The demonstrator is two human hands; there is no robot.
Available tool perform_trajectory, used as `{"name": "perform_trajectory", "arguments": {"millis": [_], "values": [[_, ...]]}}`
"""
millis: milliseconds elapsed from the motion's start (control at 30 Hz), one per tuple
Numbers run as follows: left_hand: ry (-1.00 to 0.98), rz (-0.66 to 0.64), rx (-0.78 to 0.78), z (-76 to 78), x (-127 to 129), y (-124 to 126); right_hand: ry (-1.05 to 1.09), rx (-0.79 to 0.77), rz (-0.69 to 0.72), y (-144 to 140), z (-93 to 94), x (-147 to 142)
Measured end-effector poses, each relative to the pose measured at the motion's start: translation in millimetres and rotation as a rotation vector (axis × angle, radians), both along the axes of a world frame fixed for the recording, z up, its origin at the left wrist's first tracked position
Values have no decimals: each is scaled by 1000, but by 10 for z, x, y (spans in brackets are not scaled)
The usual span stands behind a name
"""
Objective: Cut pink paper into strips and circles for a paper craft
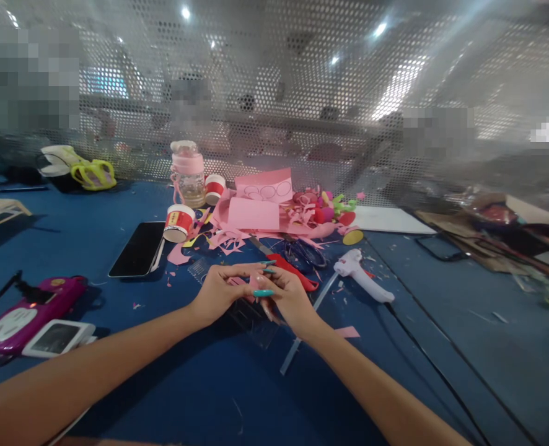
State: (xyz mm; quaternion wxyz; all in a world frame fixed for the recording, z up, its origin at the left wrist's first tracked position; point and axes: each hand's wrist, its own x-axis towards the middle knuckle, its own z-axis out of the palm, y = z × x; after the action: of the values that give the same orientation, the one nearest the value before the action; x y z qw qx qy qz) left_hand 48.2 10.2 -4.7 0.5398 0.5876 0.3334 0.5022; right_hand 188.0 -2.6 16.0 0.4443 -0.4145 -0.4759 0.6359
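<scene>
My left hand [216, 292] and my right hand [292, 300] meet over the middle of the blue table, fingers curled together. Between their fingertips is a small pink piece [236, 282] that looks like paper or foam; most of it is hidden. Just beyond my fingers lie a red-handled cutting tool [290, 271] and dark blue-handled scissors [306, 254]. A white glue gun [365, 277] rests to the right of my right hand, with a long clear glue stick [290, 356] at its back end. Clear plastic pieces [260, 331] lie under my hands.
Pink sheets [253, 214] and scraps pile up at the back, near two paper cups [179, 224] and a pink-lidded bottle [188, 176]. On the left are a black-screened phone [137, 251] and a purple case [65, 297]. A black cable [435, 359] runs along the right.
</scene>
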Motion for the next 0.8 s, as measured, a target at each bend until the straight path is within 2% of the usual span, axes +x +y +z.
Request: {"name": "perform_trajectory", "arguments": {"millis": [367, 500, 600, 800], "values": [[76, -22, 4, 7, 22, -27, 18, 18, -49, -4, -68, -24], [82, 154, 61, 16, 33, -77, -23, 72, -102, 0, -88, -13], [205, 251, 130, 17, 40, -116, -45, 87, -99, -4, -101, -12], [322, 158, 143, 12, 71, -149, -108, 133, -60, -41, -123, -43]]}}
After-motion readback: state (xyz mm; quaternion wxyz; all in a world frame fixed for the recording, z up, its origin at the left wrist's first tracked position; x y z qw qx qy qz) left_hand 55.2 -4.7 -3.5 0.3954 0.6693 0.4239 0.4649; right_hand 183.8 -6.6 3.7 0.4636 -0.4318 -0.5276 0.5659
